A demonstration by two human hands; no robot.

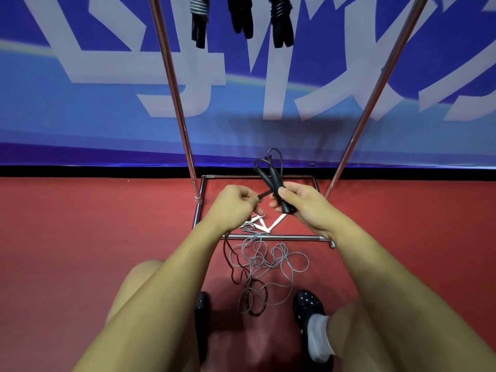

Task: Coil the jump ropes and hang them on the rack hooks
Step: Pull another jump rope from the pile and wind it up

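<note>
Top edge cuts off the hung ropes point(241, 20) and rack point(171, 84), hooks unseen; left hand point(233, 205) hides part of the white handles point(261, 224).

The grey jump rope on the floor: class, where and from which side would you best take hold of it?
Grip the white handles by the rack's base bar, coming down from above. They look rigid and lie flat and clear, while the grey jump rope cord is tangled with a dark cord.
</note>
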